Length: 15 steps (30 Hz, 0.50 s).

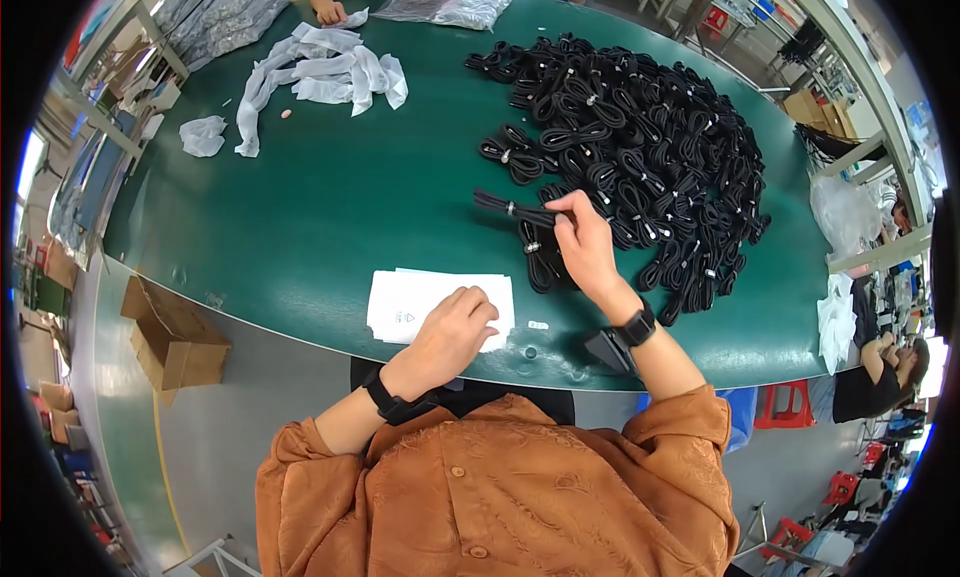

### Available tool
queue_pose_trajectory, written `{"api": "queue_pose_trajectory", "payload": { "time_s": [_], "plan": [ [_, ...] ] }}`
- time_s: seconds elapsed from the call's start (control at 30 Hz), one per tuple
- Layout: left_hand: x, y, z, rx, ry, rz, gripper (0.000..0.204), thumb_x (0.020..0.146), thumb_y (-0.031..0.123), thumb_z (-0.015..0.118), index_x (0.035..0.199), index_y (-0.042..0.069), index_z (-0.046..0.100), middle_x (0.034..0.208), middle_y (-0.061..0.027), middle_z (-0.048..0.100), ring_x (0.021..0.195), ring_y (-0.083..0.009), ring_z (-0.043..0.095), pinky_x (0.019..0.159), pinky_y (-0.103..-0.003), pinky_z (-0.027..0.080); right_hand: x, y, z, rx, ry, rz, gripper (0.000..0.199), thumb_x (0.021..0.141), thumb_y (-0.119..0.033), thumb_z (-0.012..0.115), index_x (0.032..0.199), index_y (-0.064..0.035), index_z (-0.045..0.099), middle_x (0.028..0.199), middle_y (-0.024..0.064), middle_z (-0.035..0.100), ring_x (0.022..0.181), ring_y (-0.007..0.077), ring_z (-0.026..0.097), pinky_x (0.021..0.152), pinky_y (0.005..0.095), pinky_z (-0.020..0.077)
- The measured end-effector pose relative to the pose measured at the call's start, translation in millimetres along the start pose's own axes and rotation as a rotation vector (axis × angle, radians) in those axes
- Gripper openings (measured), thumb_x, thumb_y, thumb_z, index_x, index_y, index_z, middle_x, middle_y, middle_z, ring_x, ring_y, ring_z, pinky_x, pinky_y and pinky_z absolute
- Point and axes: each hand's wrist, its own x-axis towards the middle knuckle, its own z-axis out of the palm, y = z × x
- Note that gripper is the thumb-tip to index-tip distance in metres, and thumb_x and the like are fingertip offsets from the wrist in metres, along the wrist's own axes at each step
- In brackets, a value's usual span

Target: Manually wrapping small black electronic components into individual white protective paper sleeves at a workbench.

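Observation:
My right hand point(588, 239) pinches one end of a bundled black cable point(505, 207), tied at its middle, and holds it just over the table. My left hand point(455, 335) rests on a stack of flat white bags point(395, 302) near the table's front edge. Its fingers are curled in against the top bag, and the fingertips are partly hidden. A large heap of similar black cable bundles point(640, 127) spreads over the table's right half, and one bundle point(540, 262) lies just below my right hand.
Crumpled white plastic wrapping point(330, 67) lies at the far left of the green table point(350, 197). Another person's hand point(329, 14) reaches in at the far edge, near clear plastic bags point(470, 7). An open cardboard box point(175, 342) stands on the floor at left.

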Motion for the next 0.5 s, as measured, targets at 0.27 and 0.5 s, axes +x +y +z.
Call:
{"api": "queue_pose_trajectory", "payload": {
  "time_s": [0.27, 0.5],
  "plan": [
    [16, 11, 7, 0.094, 0.070, -0.080, 0.018, 0.078, 0.005, 0.075, 0.090, 0.004, 0.061, 0.092, -0.0095, 0.055, 0.088, -0.0295, 0.058, 0.076, -0.040, 0.049, -96, -4, -23, 0.289, -0.058, 0.414, 0.009, 0.094, 0.003, 0.052, 0.103, 0.0005, 0.054, 0.080, 0.0052, 0.062, 0.076, 0.0114, 0.062, 0.064, 0.0245, 0.0498],
    [21, 9, 23, 0.197, 0.106, -0.067, 0.016, 0.078, 0.005, 0.075, 0.087, 0.005, 0.062, 0.091, -0.0083, 0.055, 0.087, -0.0283, 0.057, 0.077, -0.040, 0.048, -116, 2, -28, -0.236, -0.059, 0.134, 0.016, 0.089, -0.002, 0.067, 0.102, -0.0004, 0.056, 0.089, 0.0088, 0.065, 0.078, 0.0114, 0.064, 0.064, 0.0257, 0.0504]
  ]
}}
